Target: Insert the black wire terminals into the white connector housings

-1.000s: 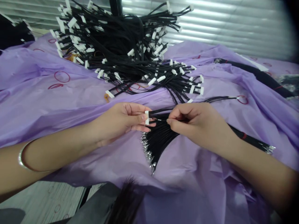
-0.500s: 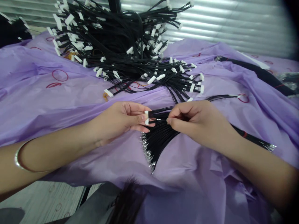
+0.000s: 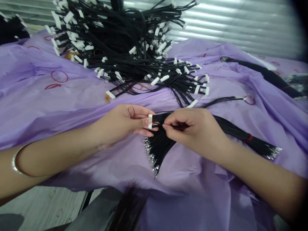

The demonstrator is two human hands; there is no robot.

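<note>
Between thumb and fingers, my left hand [image 3: 131, 121] pinches a small white connector housing [image 3: 150, 122] that stands upright. Several black wires run out of its right side. Thumb and forefinger of my right hand [image 3: 190, 126] are closed on a thin black wire [image 3: 159, 125], whose tip is at or just inside the lower part of the housing; I cannot tell how deep. Beneath both hands lies a fanned bundle of black wires [image 3: 163, 144] with bare silvery terminals [image 3: 149, 154] at its left end. A red band [image 3: 249, 138] ties that bundle on the right.
Finished-looking black cables with white connectors [image 3: 120, 41] form a large heap at the back. Another dark wire bundle [image 3: 262, 73] lies at the right rear. Red rubber bands [image 3: 59, 76] are scattered on the purple cloth [image 3: 79, 99]. Slatted blinds [image 3: 228, 25] stand behind.
My right hand has moved left toward the connector housing, bringing the wire's metal tip up to it. My left hand keeps its pinch almost in place.
</note>
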